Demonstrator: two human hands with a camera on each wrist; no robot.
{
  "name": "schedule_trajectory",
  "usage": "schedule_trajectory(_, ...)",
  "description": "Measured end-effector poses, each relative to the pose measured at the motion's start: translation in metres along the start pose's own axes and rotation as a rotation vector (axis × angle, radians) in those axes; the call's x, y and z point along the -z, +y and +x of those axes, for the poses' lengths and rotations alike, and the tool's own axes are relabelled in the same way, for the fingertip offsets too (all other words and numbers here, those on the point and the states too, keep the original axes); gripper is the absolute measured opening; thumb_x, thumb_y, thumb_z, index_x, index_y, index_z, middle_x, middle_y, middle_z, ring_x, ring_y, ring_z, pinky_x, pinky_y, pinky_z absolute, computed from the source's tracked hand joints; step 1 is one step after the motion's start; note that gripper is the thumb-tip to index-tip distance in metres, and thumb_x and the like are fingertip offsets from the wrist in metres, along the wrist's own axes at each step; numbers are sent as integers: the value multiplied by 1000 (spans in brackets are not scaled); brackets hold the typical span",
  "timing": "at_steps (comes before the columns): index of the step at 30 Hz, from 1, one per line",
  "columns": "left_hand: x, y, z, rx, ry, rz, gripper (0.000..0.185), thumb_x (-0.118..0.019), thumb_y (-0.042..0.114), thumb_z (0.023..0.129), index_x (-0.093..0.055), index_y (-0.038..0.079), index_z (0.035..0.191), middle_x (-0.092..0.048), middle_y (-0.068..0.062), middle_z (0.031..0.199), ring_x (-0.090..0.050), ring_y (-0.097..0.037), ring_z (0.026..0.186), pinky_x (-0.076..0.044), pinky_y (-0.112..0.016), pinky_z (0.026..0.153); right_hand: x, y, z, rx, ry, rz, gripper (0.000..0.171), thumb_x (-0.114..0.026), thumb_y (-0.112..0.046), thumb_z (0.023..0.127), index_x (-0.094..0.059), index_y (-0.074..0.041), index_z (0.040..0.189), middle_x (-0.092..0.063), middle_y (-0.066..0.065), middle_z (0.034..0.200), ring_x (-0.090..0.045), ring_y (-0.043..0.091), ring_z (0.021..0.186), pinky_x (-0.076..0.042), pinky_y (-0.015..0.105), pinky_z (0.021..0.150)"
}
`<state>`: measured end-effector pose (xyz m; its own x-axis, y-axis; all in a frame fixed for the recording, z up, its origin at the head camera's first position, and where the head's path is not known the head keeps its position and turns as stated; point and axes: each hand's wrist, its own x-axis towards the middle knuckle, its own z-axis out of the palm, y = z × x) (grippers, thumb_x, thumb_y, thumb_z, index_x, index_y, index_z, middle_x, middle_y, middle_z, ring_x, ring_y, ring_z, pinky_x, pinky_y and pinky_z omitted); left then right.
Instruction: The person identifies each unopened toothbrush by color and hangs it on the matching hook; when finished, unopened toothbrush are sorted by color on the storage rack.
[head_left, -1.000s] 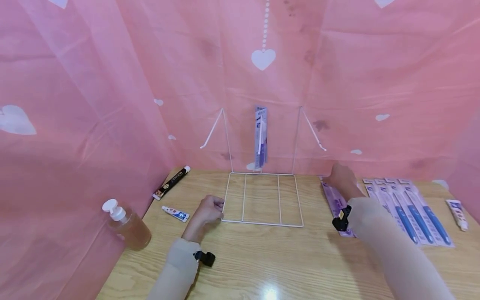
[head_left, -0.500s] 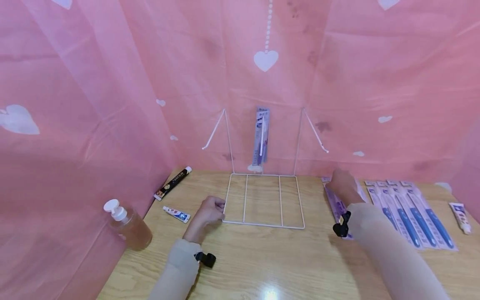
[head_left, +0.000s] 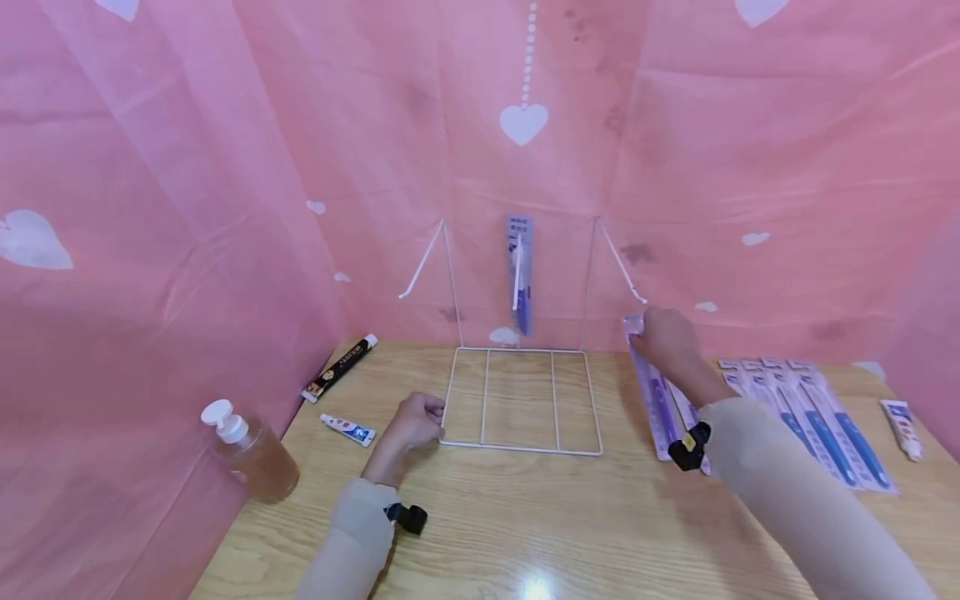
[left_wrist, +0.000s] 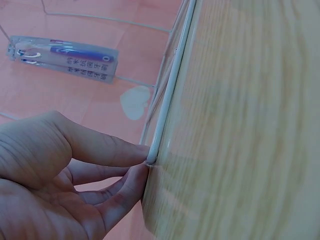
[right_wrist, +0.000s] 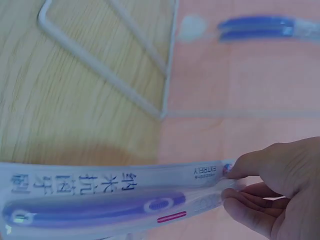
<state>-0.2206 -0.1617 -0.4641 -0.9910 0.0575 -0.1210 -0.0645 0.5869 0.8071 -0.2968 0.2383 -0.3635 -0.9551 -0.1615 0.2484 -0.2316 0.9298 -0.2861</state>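
While the white wire rack (head_left: 521, 400) stands on the wooden table (head_left: 525, 517), its front left corner is pinched by the left hand (head_left: 411, 423) — fingers curled. A packed toothbrush (head_left: 654, 392) is pinched at its top end by the right hand (head_left: 663, 337) and held tilted up beside the rack — near more packs (head_left: 806, 421) lying flat.

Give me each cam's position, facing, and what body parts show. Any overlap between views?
Head: worn high, looking forward and down at the table, wire rack; both forearms show.
Left wrist: beside the left hand, whose fingers pinch the rack's corner.
Right wrist: beside the right hand, which pinches a packaged toothbrush.
Shared: rack and the hanging toothbrush pack appear in all three.
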Motion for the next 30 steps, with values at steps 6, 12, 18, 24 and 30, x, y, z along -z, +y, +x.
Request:
schedule_trajectory(6, 1, -1, 2, 0, -2, -2, 55, -70, -18, 65, -63, -12, 120, -63, -11, 93, -59, -24, 88, -54, -34, 78, 6, -45, -7, 121, 175, 35, 27, -57, -6, 76, -40, -12, 56, -44, 3, 51, -44, 23, 47, -35, 35, 44)
schedule_trajectory(12, 1, -2, 4, 10, -6, -6, 56, -70, -17, 66, -63, -12, 121, -63, -12, 95, -59, -25, 90, -54, -35, 81, 9, -86, -21, 246, 345, 119, 32, -58, -2, 80, -40, -12, 56, -37, -2, 50, -38, 16, 44, -29, 30, 42)
schedule_trajectory(18, 1, -3, 3, -24, -2, -20, 54, -68, -17, 64, -63, -14, 118, -63, -11, 91, -59, -22, 86, -54, -32, 77, 24, -114, -39, 292, 348, 159, 26, -61, -4, 84, -50, -8, 61, -42, 0, 55, -41, 14, 48, -33, 29, 43)
schedule_trajectory(24, 0, -3, 5, -22, -1, -16, 56, -70, -17, 64, -63, -12, 119, -64, -11, 93, -59, -23, 87, -54, -33, 78, 40, -136, -58, 394, 439, 190, 19, -66, -7, 85, -60, -7, 67, -54, 2, 61, -47, 12, 52, -41, 28, 48)
schedule_trajectory(30, 0, -4, 5, -27, 6, -28, 56, -69, -18, 63, -64, -13, 118, -64, -11, 92, -59, -23, 86, -54, -33, 77, 53, -157, -71, 488, 500, 206, 13, -70, -10, 85, -66, -6, 73, -61, 2, 65, -52, 10, 55, -46, 26, 49)
